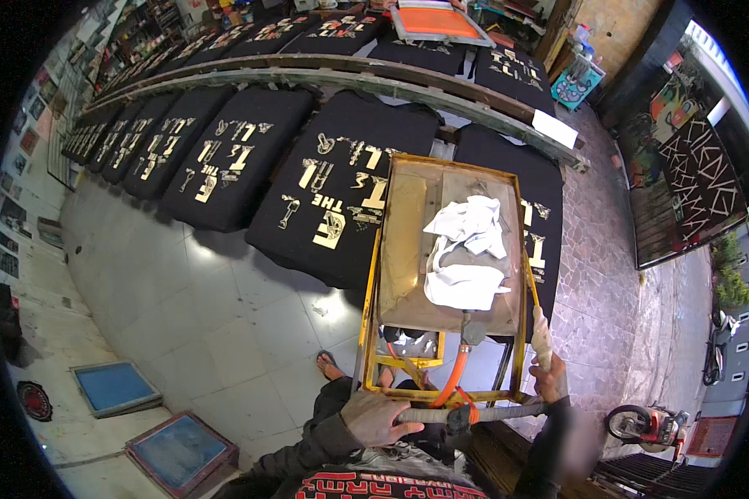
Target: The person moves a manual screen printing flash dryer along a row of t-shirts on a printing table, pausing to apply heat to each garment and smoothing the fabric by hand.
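Note:
In front of me stands a yellow metal frame (368, 333) with a flat brownish metal top (408, 249), like a trolley or a dryer stand. Crumpled white cloths (466, 287) lie on that top. From a fitting at its near side, an orange hose (452, 374) runs down to a tape-wrapped handlebar (491, 413). My left hand (379, 418) is closed round the left end of this handlebar. At the right corner, my right hand (549, 380) grips the wrapped side bar of the frame.
Rows of boards with printed black T-shirts (233, 158) stretch left and ahead, beside long rails (349, 75). An orange-meshed printing screen (441, 23) lies at the back. Two blue screens (177, 453) lean at lower left. A motorcycle (649, 428) stands at lower right.

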A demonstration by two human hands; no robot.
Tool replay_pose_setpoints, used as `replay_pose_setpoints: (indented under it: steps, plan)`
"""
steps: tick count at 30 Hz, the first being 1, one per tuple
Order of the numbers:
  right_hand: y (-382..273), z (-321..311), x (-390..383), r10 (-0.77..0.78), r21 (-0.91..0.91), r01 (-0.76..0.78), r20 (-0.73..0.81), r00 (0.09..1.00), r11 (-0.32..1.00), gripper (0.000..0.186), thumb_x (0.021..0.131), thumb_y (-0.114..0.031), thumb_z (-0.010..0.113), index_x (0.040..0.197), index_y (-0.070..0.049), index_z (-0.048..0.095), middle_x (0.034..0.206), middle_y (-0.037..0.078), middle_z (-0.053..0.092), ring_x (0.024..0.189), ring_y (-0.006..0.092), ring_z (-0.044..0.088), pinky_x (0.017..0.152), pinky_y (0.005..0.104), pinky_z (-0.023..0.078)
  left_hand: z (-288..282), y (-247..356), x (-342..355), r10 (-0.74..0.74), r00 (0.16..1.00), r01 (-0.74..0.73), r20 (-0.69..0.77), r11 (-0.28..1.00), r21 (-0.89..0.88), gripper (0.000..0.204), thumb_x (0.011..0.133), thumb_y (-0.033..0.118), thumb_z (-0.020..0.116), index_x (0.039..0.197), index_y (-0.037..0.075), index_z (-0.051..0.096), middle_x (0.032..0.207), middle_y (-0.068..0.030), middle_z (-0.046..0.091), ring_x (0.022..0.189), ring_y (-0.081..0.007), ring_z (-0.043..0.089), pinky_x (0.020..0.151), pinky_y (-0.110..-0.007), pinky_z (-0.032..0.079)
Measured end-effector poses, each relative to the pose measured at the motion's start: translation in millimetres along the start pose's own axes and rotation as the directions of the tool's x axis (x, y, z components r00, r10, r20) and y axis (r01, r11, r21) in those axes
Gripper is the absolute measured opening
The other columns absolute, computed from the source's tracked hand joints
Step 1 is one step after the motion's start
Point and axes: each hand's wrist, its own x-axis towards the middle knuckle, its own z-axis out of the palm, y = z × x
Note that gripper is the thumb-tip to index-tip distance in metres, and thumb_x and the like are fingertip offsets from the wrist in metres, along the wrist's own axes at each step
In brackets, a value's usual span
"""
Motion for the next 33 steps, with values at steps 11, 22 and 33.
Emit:
replay_pose_setpoints:
  steps: [11,22,33]
  plan:
    - [-4.3,2.4,-1.1,0.082,0.053,-0.083,0.021,0.996,0.995,0.023,0.078,-0.013,0.064,0.096,0.000,0.057,0.062,0.002,0.051,0.041,0.0112,0.046,0.038,0.0285,0.037,0.8,4.1,0.4,0.017,0.976,-0.004,-0.218,0.998,0.063,0.032,0.083,0.044,0.070,0.091,0.013,0.068,0.068,-0.0115,0.065,0.066,-0.0338,0.068,0.060,-0.046,0.054]
    - [-5.6,7.4,4.5,0.043,0.091,-0.044,0.009,0.999,0.995,0.024,0.079,-0.016,0.068,0.095,-0.001,0.058,0.064,0.001,0.053,0.044,0.0099,0.046,0.041,0.0291,0.038,8.8,3.9,12.5,-0.079,0.982,0.108,-0.172,0.980,0.165,0.038,0.077,0.047,0.074,0.094,0.013,0.069,0.068,-0.0091,0.067,0.067,-0.0313,0.069,0.057,-0.044,0.053]
    - [-10.3,-3.6,-0.6,0.099,0.108,-0.100,0.014,0.995,0.989,0.023,0.079,-0.015,0.067,0.096,-0.001,0.059,0.064,0.001,0.054,0.045,0.0099,0.048,0.042,0.0282,0.039,10.6,11.5,7.4,-0.027,0.962,0.073,-0.272,0.984,0.162,0.043,0.075,0.048,0.077,0.099,0.014,0.069,0.066,-0.0088,0.065,0.065,-0.0318,0.069,0.059,-0.044,0.054]
